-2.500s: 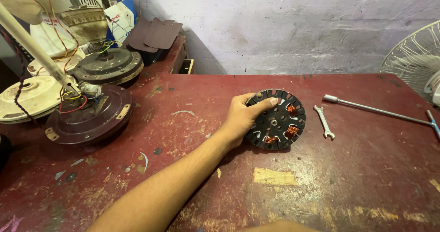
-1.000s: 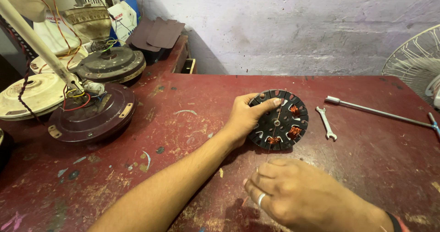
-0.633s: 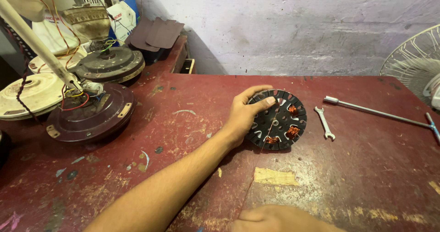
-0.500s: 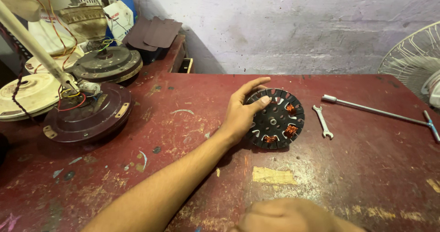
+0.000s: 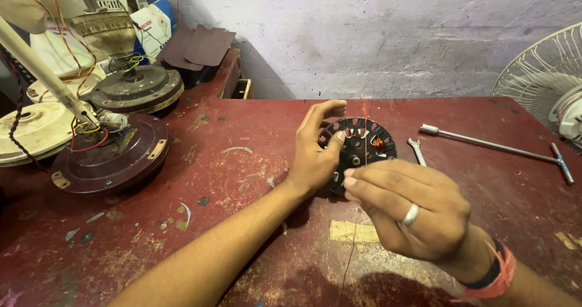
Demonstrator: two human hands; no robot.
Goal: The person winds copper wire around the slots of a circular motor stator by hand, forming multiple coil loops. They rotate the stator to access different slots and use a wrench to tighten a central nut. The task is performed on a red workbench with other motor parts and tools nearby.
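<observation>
Stator (image 5: 362,149): black slotted disc on the red table (image 5: 242,161).
Left hand (image 5: 315,152): you gripped its 9 o'clock edge.
Right hand (image 5: 406,210): you pinched thin copper wire (image 5: 365,122) at 6 o'clock.

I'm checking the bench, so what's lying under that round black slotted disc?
The black disc rests on the red table, with the left hand gripping its edge. The right hand covers its lower part, so anything beneath there is hidden.

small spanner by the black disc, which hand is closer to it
Right. The right hand hovers just below the small spanner; the left hand holds the black disc at its far side.
</observation>
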